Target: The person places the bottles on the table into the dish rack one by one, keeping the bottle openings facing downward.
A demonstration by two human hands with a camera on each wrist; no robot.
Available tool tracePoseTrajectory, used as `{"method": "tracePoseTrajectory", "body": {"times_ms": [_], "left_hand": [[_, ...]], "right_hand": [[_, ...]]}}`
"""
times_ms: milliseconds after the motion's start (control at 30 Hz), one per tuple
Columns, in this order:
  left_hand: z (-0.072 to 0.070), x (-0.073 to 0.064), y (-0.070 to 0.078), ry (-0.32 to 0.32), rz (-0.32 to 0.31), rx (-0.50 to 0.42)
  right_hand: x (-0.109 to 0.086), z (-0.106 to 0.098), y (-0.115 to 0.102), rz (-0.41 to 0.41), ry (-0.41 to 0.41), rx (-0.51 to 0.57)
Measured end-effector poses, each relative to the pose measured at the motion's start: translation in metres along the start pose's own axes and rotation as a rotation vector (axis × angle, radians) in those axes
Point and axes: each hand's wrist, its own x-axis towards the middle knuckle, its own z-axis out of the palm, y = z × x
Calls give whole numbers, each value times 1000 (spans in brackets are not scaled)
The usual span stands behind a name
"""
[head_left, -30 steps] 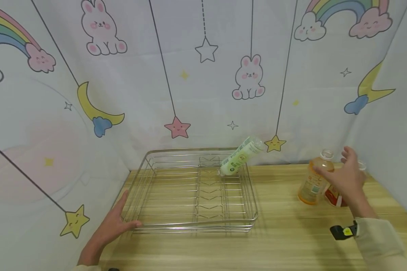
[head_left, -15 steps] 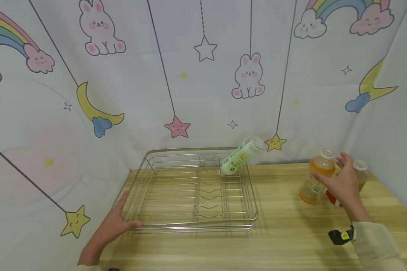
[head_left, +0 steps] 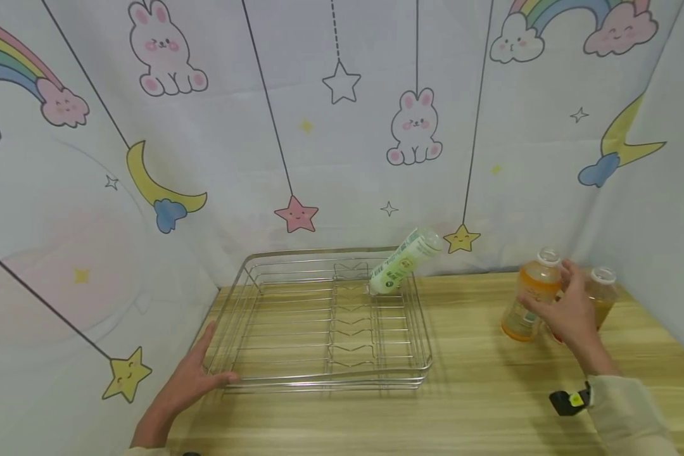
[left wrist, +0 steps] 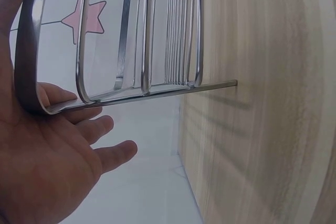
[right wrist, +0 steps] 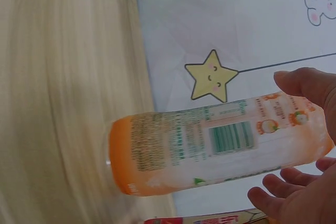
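Observation:
My right hand [head_left: 567, 316] stands at a clear bottle with orange ends and a printed label [head_left: 530, 297], which is upright on the table. In the right wrist view the thumb [right wrist: 310, 83] lies along one side of this bottle [right wrist: 220, 145], the fingers [right wrist: 273, 195] close along the other, not curled tight. My left hand [head_left: 190, 377] rests at the front left corner of a wire dish rack [head_left: 319, 383]. Seen from the left wrist, its fingers [left wrist: 115, 156] extend straight past the rack's metal rim [left wrist: 29, 51]. A pale green bottle [head_left: 401, 266] leans in the rack's back right corner.
Behind the right hand stands another bottle [head_left: 601, 297] with brownish contents. Something red [right wrist: 163, 221] shows beside the orange bottle in the right wrist view. A printed cloth wall [head_left: 342, 158] closes off the back and both sides of the wooden table [head_left: 462, 392].
My right hand has moved left and slightly down, its thumb and fingers coming around the orange bottle. The bottle behind it shows more now. My left hand has stayed at the rack's corner.

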Motion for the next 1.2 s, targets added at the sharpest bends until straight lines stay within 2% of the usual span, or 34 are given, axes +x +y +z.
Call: {"method": "tracePoseTrajectory", "body": {"times_ms": [300, 467, 700, 1000, 1200], "left_hand": [[1, 0, 1, 5, 1, -6], [1, 0, 2, 1, -6, -12], [2, 1, 1, -5, -12, -6], [1, 1, 2, 1, -9, 12], [0, 0, 1, 2, -11, 5]], "right_hand": [[0, 9, 23, 62, -53, -26], [-1, 16, 35, 77, -85, 18], [-3, 26, 40, 82, -69, -10], [-5, 29, 48, 108, -79, -27], [-7, 31, 51, 84, -78, -52]]}}
